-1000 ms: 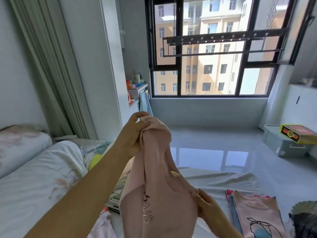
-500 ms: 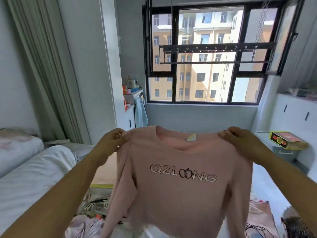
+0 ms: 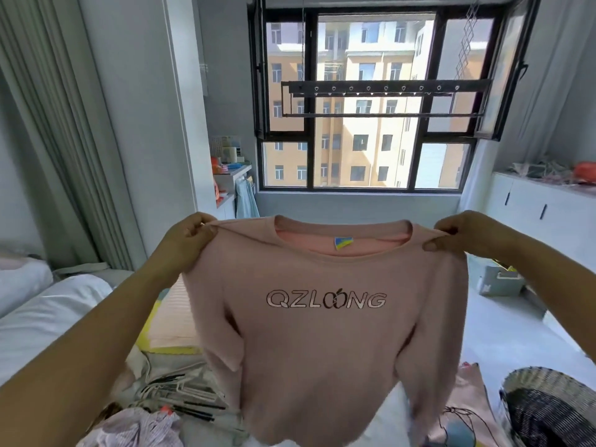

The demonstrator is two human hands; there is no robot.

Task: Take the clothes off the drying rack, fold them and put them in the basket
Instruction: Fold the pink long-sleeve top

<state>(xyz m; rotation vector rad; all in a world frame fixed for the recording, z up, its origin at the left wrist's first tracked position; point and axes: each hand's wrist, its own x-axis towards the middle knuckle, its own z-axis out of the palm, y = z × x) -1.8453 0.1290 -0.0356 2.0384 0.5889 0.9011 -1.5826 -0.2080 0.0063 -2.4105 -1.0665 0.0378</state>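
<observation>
A pink sweatshirt (image 3: 325, 350) with the lettering QZLOONG hangs spread out in front of me, front side facing me. My left hand (image 3: 187, 240) pinches its left shoulder and my right hand (image 3: 461, 233) pinches its right shoulder, both at chest height. Its sleeves hang down at the sides. The black drying rack (image 3: 383, 91) hangs bare in front of the window. A woven basket (image 3: 548, 404) sits at the lower right. A folded pink garment (image 3: 467, 411) with a drawn figure lies beside it, partly hidden by the sweatshirt.
Several hangers (image 3: 180, 391) and a crumpled light garment (image 3: 138, 427) lie at the lower left. A bed with white bedding (image 3: 42, 311) is on the left. A grey storage box (image 3: 503, 279) stands on the floor at right, below white cabinets (image 3: 541, 208).
One second ago the sweatshirt hung bunched from my raised left hand. My hands have since moved apart to its shoulders and spread it flat and open.
</observation>
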